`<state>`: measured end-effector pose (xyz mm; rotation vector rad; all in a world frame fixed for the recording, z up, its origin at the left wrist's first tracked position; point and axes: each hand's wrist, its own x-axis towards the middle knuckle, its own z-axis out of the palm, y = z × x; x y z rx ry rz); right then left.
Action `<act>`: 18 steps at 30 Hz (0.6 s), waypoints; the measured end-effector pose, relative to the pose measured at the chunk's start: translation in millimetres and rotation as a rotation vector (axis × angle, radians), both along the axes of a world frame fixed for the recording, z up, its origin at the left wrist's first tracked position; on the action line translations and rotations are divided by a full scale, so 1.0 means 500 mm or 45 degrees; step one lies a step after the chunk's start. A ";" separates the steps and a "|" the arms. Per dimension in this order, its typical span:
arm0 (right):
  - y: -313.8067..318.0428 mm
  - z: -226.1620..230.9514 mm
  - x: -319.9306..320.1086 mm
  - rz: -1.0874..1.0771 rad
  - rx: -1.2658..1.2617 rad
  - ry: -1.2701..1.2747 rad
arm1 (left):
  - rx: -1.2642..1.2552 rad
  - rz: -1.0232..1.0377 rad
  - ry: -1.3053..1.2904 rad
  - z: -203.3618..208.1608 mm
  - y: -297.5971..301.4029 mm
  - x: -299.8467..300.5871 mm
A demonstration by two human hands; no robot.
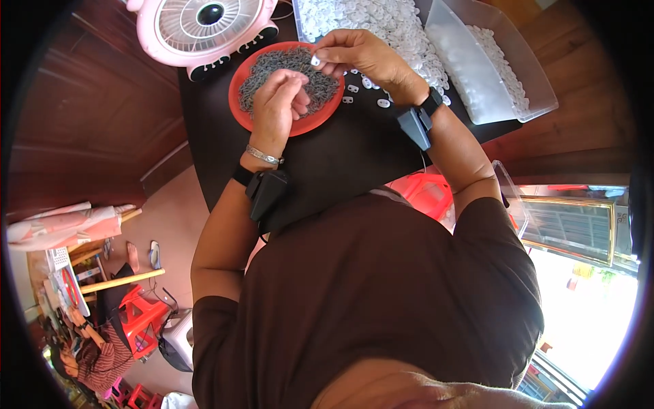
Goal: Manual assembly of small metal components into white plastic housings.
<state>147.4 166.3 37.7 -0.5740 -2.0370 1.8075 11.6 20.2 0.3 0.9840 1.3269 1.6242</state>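
Between the thumb and fingers of my right hand (357, 58) is a small white oval plastic piece (315, 61), held above the far right side of an orange-red bowl (236, 102). My left hand (278, 102) hovers over the same bowl with its fingers curled and thumb pressed in; whatever they may pinch is too small to make out. Many small grey metal pieces that look like screws (300, 60) fill the bowl. Several loose white pieces (352, 88) lie on the dark table (320, 167) beside the bowl, below my right hand.
A heap of white plastic pieces (395, 27) spreads at the back. To its right, a translucent bin (470, 102) holds more of them. A pink fan (204, 27) stands at the far left. Red stools (143, 317) and another person in striped clothing (105, 361) are at lower left.
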 end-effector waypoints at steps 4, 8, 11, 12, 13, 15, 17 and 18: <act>-0.043 -0.001 -0.029 0.085 0.099 -0.017 | 0.036 -0.046 -0.034 -0.003 0.000 0.002; -0.042 -0.008 -0.038 0.074 0.271 0.029 | 0.024 -0.011 -0.023 -0.001 0.001 -0.004; -0.040 -0.009 -0.038 0.124 0.219 0.030 | 0.037 0.016 -0.038 0.003 -0.004 -0.005; -0.042 -0.010 -0.037 0.095 0.149 0.052 | 0.036 0.020 -0.038 0.005 -0.005 -0.006; -0.043 -0.012 -0.036 0.067 0.077 0.073 | 0.012 0.008 -0.059 0.007 -0.006 -0.008; -0.041 -0.022 -0.037 0.085 0.103 0.116 | -0.013 -0.003 -0.079 0.009 -0.008 -0.011; -0.041 -0.028 -0.039 0.102 0.127 0.157 | -0.018 -0.014 -0.086 0.007 -0.007 -0.010; -0.041 -0.029 -0.039 0.095 0.157 0.157 | -0.021 -0.013 -0.086 0.006 -0.006 -0.011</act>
